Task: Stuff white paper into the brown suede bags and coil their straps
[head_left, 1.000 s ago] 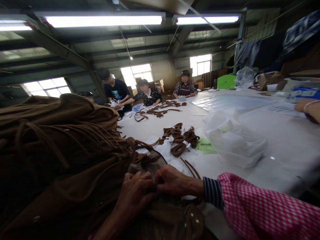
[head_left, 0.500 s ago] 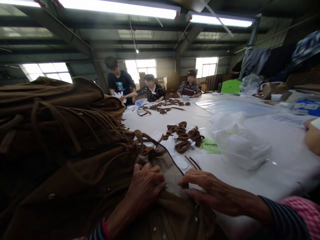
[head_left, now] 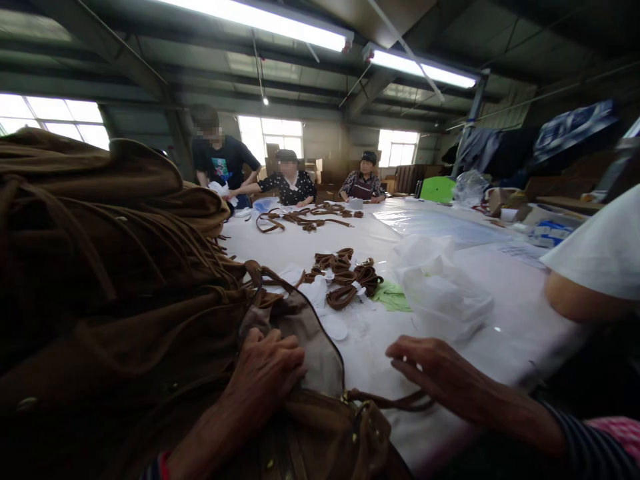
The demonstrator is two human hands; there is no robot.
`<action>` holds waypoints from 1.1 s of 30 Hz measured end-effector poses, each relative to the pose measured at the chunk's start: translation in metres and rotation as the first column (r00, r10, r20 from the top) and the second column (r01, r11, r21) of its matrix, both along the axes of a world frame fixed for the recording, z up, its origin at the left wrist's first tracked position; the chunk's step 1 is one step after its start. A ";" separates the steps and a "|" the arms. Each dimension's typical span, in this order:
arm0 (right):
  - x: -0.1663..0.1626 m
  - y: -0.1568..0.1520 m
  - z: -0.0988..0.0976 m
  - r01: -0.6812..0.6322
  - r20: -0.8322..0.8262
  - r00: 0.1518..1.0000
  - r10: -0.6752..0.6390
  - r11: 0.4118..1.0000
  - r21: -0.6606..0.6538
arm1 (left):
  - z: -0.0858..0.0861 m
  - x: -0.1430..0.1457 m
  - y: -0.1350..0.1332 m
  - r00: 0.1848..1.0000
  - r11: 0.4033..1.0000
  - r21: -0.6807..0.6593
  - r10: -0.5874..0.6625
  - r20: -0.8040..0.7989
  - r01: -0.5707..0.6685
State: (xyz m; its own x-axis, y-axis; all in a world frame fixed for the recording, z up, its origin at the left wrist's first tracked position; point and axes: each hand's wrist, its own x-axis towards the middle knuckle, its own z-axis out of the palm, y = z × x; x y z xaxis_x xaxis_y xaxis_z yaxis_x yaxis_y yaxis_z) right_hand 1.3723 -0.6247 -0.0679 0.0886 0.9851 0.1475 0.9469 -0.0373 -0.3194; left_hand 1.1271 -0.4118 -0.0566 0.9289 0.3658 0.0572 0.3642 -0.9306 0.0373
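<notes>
Two hands: left hand (head_left: pixel 267 367), 7 o'clock; right hand (head_left: pixel 434 368), 5. One open brown bag (head_left: pixel 320 433), 6. Three co-workers (head_left: pixel 295 189), 10 to 1. One white sleeve (head_left: pixel 607 243), 3. Two lit tubes (head_left: pixel 423 68), 11 and 1.

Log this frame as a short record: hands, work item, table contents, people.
left hand: fingers bent, on the brown bag at its opening
right hand: off the bag, over the white table, nothing visible in it
bag: open, grey lining showing
left side: tall brown pile
table: bundled brown straps, green sheet, crumpled translucent plastic
people: three across the table; one white sleeve at right
</notes>
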 end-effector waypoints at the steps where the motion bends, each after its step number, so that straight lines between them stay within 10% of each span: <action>1: 0.011 0.010 -0.002 0.080 0.098 0.992 -0.079 0.997 -0.016 | -0.003 0.000 0.001 1.000 1.000 0.015 -0.009 0.015 0.008; 6: 0.059 0.075 -0.015 0.365 0.559 0.785 -0.265 0.928 -0.072 | -0.021 -0.007 0.007 0.993 0.996 0.067 -0.062 0.096 0.056; 17: 0.085 0.098 -0.038 0.350 0.559 0.773 -0.300 0.937 0.018 | 0.025 -0.059 -0.002 0.991 0.966 -0.225 -0.116 0.070 0.129; 27: 0.111 0.094 -0.048 0.278 -0.025 0.956 -0.292 0.874 0.398 | 0.022 -0.052 0.021 0.971 0.992 -0.018 -0.124 -0.203 0.123; 33: 0.100 0.094 -0.029 0.403 -0.398 0.886 -0.239 0.821 0.405 | 0.023 -0.047 0.017 0.948 0.988 0.043 -0.133 -0.291 0.151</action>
State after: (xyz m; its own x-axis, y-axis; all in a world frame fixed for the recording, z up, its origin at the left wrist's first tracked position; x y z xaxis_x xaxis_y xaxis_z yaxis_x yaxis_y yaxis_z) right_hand 1.4720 -0.5308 -0.0973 0.5094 0.7107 0.4851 0.7504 -0.0910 -0.6547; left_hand 1.0797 -0.3950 -0.0334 0.9518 0.2331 -0.1996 0.2146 -0.9705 -0.1099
